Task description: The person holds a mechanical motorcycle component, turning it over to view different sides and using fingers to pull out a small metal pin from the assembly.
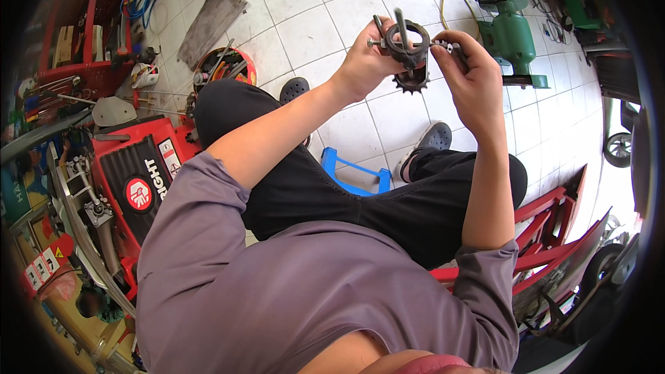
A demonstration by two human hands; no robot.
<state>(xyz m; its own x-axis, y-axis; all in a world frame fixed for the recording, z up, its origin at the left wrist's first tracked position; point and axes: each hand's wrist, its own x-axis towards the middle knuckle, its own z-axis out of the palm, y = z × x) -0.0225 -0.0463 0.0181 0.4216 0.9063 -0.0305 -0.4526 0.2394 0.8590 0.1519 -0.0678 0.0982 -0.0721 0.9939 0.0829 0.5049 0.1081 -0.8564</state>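
Note:
Held up in front of me is a dark metal ring-shaped part (410, 61) with bolts or rods standing out from it. A toothed sprocket-like piece (412, 86) hangs at its lower side. My left hand (368, 62) is closed round the part's left side, with some fingers hidden behind it. Close to the ring's right edge, my right hand (476, 77) pinches a small silver and dark metal piece (449, 47) between thumb and fingers. Whether that piece touches the ring I cannot tell.
Beyond my left knee stands a red bin (247, 69) full of tools, near a grey board (211, 26). A green bench grinder (510, 38) sits at right. Between my legs is a blue stool (356, 181); a red-black case (131, 173) lies left.

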